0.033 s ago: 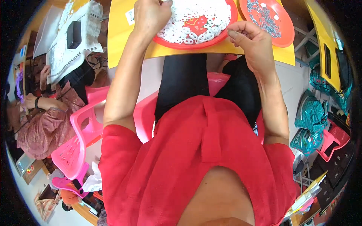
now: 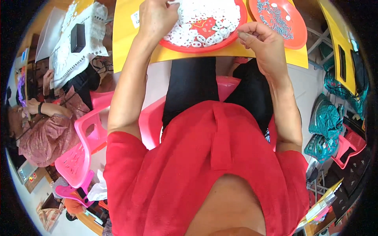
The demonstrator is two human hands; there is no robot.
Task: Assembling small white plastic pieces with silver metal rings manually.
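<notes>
Your shirt (image 2: 185, 157) is plain red, your trousers (image 2: 191, 82) black. Before you: a yellow table (image 2: 126, 43), a red tray (image 2: 197, 50) patterned yellow and green, white pieces (image 2: 217, 38), grey bits (image 2: 277, 24) on an orange-red plate (image 2: 298, 25). The cloth (image 2: 95, 37) to your left is white, dark-dashed along its edge.

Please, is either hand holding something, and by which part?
It cannot be told: the left hand is partly cut off at the top edge, and the right hand's fingers show no clear object.

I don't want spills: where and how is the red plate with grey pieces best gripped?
Probably by the right rim of the red plate, pinched above and below, coming from the right: that side is bare of the grey pieces, and seems to reach the edge of the yellow tabletop.
</notes>
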